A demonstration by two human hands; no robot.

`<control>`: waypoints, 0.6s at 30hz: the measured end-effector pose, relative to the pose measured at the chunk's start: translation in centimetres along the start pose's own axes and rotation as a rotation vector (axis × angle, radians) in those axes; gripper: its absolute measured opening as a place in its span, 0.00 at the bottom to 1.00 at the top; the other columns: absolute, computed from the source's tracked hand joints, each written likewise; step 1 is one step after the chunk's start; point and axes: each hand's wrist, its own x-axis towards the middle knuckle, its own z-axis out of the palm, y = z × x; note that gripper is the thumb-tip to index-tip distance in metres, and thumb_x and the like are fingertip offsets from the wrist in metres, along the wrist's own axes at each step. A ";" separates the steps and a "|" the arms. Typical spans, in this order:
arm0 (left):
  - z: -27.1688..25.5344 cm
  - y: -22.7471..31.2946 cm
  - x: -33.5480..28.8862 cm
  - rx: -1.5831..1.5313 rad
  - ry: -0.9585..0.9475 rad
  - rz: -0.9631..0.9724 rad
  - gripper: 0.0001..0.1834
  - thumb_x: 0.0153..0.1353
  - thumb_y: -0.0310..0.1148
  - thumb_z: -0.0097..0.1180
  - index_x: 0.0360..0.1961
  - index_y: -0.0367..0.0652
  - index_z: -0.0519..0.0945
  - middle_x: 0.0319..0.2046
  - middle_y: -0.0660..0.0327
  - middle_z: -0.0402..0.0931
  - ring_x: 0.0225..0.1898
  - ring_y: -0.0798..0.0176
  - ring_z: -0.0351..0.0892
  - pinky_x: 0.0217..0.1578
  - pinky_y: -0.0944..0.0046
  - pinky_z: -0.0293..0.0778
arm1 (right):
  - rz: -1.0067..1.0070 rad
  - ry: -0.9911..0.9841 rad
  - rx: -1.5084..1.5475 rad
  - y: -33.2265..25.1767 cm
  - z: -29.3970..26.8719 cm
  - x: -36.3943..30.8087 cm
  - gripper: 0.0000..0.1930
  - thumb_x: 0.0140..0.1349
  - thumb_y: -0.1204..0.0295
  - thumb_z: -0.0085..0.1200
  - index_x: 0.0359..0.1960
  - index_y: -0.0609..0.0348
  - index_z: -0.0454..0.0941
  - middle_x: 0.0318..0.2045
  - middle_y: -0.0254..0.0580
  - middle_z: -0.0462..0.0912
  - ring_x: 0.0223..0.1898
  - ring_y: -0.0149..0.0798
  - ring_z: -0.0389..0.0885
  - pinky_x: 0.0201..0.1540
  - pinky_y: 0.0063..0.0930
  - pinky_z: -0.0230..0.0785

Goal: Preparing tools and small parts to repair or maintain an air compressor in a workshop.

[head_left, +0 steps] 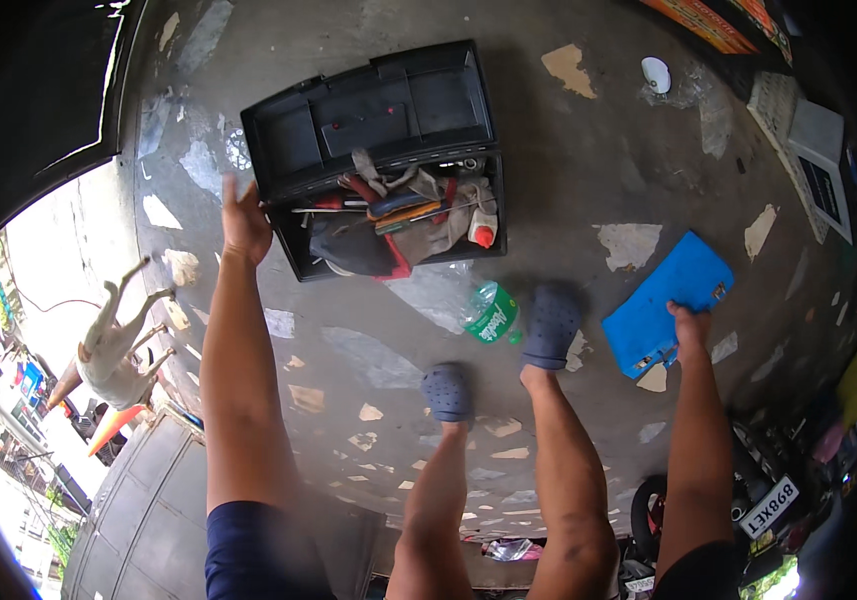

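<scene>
A black toolbox (298, 262) sits on the floor with its lid (368, 115) swung back. Inside are grey and red work gloves (438, 235), several screwdrivers (408, 214) and a white bottle with a red cap (484, 228). My left hand (246, 225) is at the box's left corner by the hinge side, fingers stretched out and apart; whether it touches the box is hard to tell. On the right, my right hand (690, 328) grips the near edge of a flat blue case (663, 295) with metal latches, thumb on top.
A clear plastic bottle with a green label (491, 312) lies between the toolbox and my clogs (552, 325). To the left a dog (118, 345) is by the doorway. A motorcycle (748, 500) stands at the lower right, and a white cup-like object (656, 75) lies at the far right.
</scene>
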 end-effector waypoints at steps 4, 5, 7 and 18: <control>-1.8 -2.2 -0.4 0.225 0.153 0.179 0.28 0.59 0.24 0.51 0.62 0.40 0.63 0.48 0.58 0.74 0.50 0.61 0.73 0.52 0.59 0.68 | 0.134 0.021 -0.071 -2.3 0.6 -2.1 0.23 0.49 0.66 0.68 0.46 0.62 0.77 0.41 0.37 0.82 0.39 0.39 0.79 0.27 0.40 0.69; -2.3 -2.9 -0.9 0.222 0.154 0.177 0.28 0.59 0.24 0.51 0.62 0.40 0.63 0.48 0.58 0.74 0.50 0.61 0.73 0.52 0.59 0.68 | 0.132 0.022 -0.075 -2.2 0.7 -2.1 0.23 0.49 0.66 0.68 0.46 0.62 0.77 0.41 0.37 0.82 0.39 0.39 0.79 0.27 0.40 0.69; -2.6 -4.7 -2.6 0.349 0.366 0.190 0.26 0.56 0.21 0.47 0.58 0.41 0.67 0.46 0.59 0.75 0.45 0.61 0.75 0.45 0.59 0.72 | 0.092 -0.027 -0.009 -2.0 -0.5 -0.9 0.24 0.49 0.66 0.69 0.47 0.61 0.77 0.42 0.37 0.81 0.39 0.38 0.79 0.23 0.39 0.66; -8.4 -23.0 -15.6 -0.002 0.618 -0.086 0.17 0.55 0.20 0.52 0.47 0.42 0.73 0.36 0.63 0.75 0.37 0.64 0.78 0.37 0.58 0.81 | -0.284 -0.131 -0.046 -0.2 0.1 -1.3 0.27 0.50 0.72 0.69 0.52 0.64 0.75 0.45 0.44 0.83 0.45 0.41 0.81 0.50 0.36 0.71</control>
